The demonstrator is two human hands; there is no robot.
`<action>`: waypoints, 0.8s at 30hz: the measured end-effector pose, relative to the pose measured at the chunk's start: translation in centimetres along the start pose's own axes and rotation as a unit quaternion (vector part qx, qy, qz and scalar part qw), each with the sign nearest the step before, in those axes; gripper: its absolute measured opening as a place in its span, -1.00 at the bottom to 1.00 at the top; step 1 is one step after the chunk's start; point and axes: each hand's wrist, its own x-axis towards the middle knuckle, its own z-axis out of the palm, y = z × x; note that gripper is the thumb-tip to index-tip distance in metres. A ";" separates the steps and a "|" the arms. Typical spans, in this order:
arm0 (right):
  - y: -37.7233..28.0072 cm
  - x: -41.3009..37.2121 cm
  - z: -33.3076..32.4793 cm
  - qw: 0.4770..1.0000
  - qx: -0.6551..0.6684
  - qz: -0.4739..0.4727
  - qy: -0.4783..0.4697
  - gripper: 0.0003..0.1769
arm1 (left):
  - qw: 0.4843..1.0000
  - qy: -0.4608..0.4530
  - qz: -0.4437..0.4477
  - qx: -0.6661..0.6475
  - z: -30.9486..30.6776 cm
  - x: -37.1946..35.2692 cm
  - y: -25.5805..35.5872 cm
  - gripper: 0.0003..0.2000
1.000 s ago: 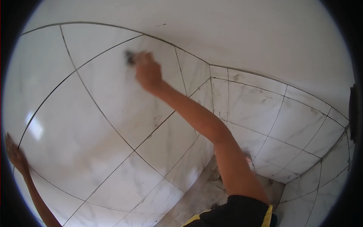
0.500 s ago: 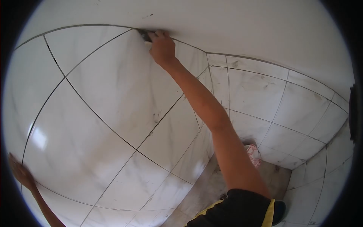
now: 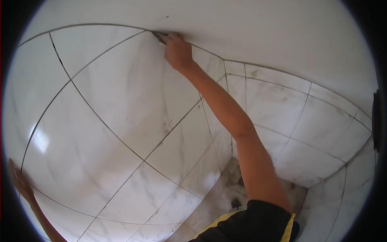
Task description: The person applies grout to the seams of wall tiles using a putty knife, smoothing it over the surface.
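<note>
White marbled tiles point(image 3: 117, 92) with dark joints cover the wall. At their top edge, by the plain upper surface point(image 3: 250, 28), my right hand point(image 3: 178, 51) is closed round a small dark flat tool point(image 3: 158, 37), whose tip touches the line where tile and plain surface meet. The tool's handle is hidden by the fingers. Low at the far left, my left hand point(image 3: 21, 181) lies against the tiles with its fingers stretched out, holding nothing.
A second tiled wall point(image 3: 274, 105) meets the first at a corner on the right. Below is a stained floor point(image 3: 209, 205) with a small dark object point(image 3: 236, 203) on it. A dark thing point(image 3: 377, 121) stands at the right edge.
My right hand and the tool appear slightly further right as the view has shifted a little. The red and white item on the floor is now hidden behind my arm.
</note>
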 end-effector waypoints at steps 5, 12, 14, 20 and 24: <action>-5.2 0.4 -0.4 0.994 0.035 -0.089 -0.049 -0.55 | 0.995 0.036 -0.069 0.066 2.1 5.3 3.6 -0.52; 2.5 -1.5 0.8 0.999 -0.008 0.025 -0.028 -0.50 | 0.998 0.062 -0.008 0.017 3.1 17.3 13.9 -0.50; 0.0 -2.0 1.3 1.000 -0.011 0.007 -0.009 -0.49 | 0.998 0.063 -0.003 0.004 3.7 19.7 16.3 -0.49; -1.4 -1.3 3.1 0.998 -0.004 -0.022 0.052 -0.51 | 0.998 0.057 0.011 -0.023 4.2 22.0 19.3 -0.47; 8.9 -6.6 2.3 0.996 -0.005 0.084 0.027 -0.42 | 0.998 0.058 0.005 -0.033 3.7 22.3 20.6 -0.45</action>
